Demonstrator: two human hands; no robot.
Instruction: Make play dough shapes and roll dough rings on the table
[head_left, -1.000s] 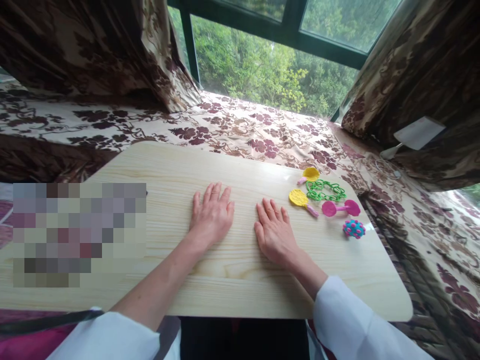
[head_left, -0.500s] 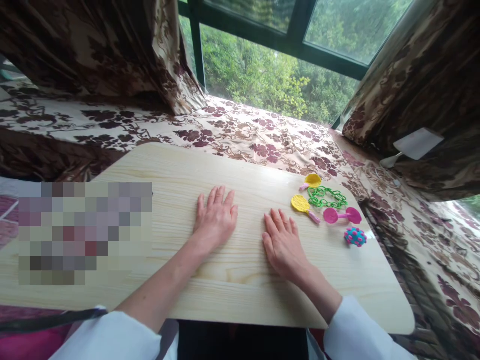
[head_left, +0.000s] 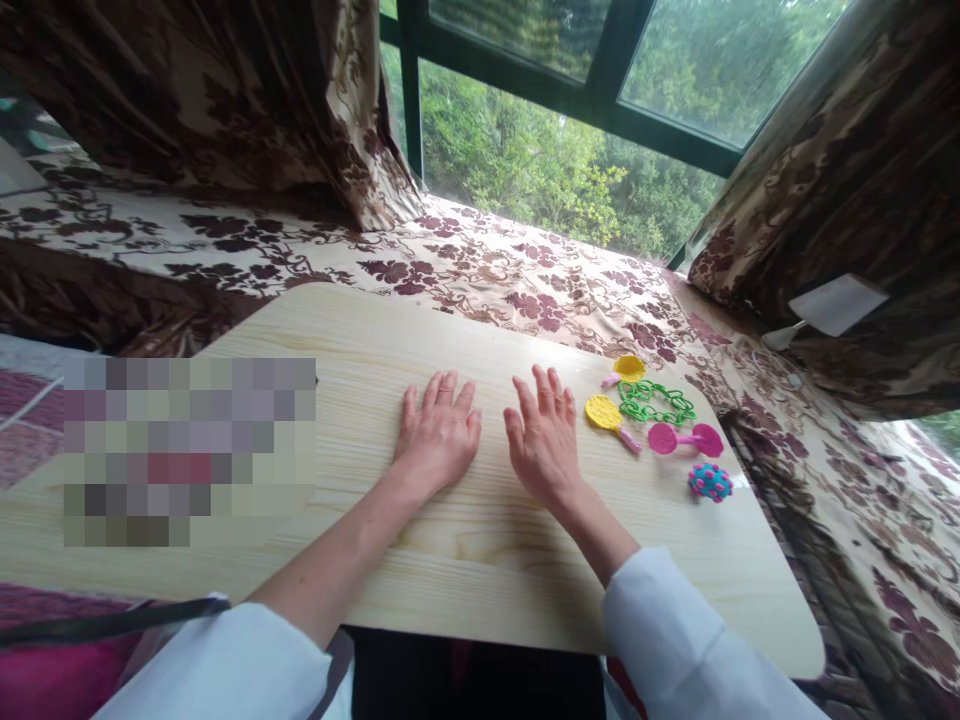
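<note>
My left hand (head_left: 439, 428) lies palm down on the light wooden table (head_left: 450, 580), fingers spread, holding nothing. Just to its right, my right hand (head_left: 545, 435) is lifted a little off the tabletop, its fingers apart and nothing in it. Nearest to the right hand is a yellow racket shape with a pink handle (head_left: 603, 411). Behind that lies a similar smaller yellow racket (head_left: 628, 368). A green chain of loops (head_left: 660, 402), a pink dumbbell shape (head_left: 684, 440) and a blue ball with pink bumps (head_left: 710, 483) lie beside them, apart from my hands.
A blurred-out patch (head_left: 187, 450) hides whatever is on the table's left side. Beyond the table, a ledge covered in floral cloth (head_left: 487, 270) runs under the window (head_left: 517, 160). Patterned curtains (head_left: 825, 180) hang at both sides, and a white lamp (head_left: 838, 304) stands at the right.
My right hand has risen from the tabletop and moved left and away from me, closer to the left hand. The left hand stays flat. The view has shifted slightly.
</note>
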